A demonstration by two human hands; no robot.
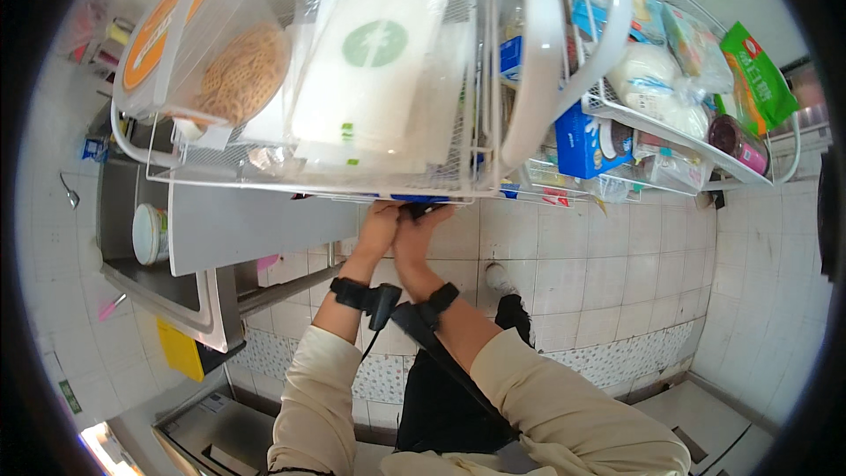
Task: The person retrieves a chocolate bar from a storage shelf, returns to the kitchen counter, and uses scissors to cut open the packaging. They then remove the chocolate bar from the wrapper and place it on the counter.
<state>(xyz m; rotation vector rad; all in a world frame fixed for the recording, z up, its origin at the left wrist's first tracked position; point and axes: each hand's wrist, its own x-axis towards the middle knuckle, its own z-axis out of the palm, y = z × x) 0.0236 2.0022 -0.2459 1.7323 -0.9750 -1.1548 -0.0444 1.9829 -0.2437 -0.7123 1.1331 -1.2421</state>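
My left hand (380, 228) and my right hand (418, 235) are close together under the front edge of a white wire basket (317, 189). Between their fingers is a small dark object (416, 210), too hidden to name. The basket rim covers part of the fingertips. Just above them, a blue packet (420, 198) shows below the rim. Inside the basket lie white paper bags with a green round print (370, 79) in clear plastic. Beside these stands a clear tub of ring-shaped snacks (241, 76) with an orange label.
At right, a second wire basket (667, 118) carries bagged food, a dark jar (737, 142) and a blue biscuit box (588, 142). A steel sink (215, 304) with a grey board (258, 225) and a white tub (150, 234) is at left. Cardboard boxes (225, 436) stand behind me.
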